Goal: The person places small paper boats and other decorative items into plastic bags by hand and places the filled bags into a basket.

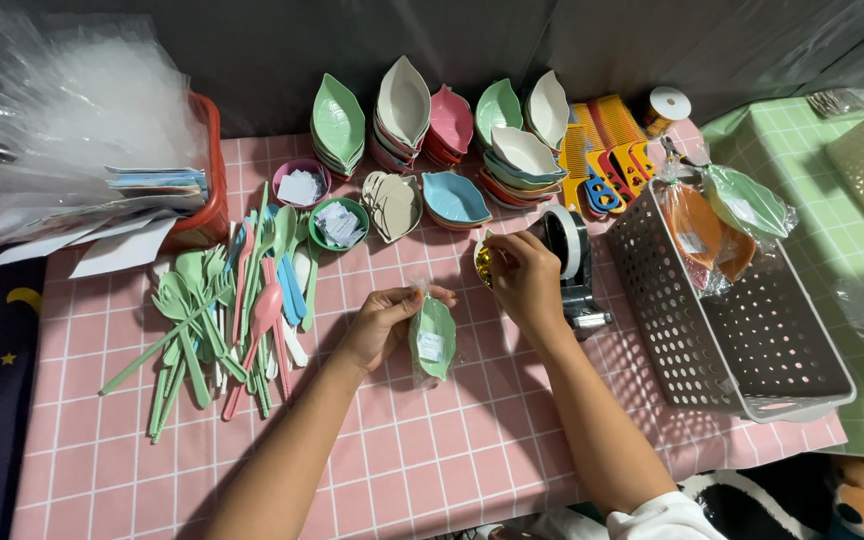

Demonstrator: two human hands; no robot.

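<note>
Pinching the top of a bagged green leaf dish [434, 338], the left hand [382, 322] holds it just above the pink table [452, 450], while the right hand [524, 278] grips a gold twist tie [485, 265] beside the tape dispenser [570, 262]. A loose pinch could let the bag slip open. The grey basket [742, 330] holds bagged dishes; two small bowls [318, 205] hold paper slips.
</note>
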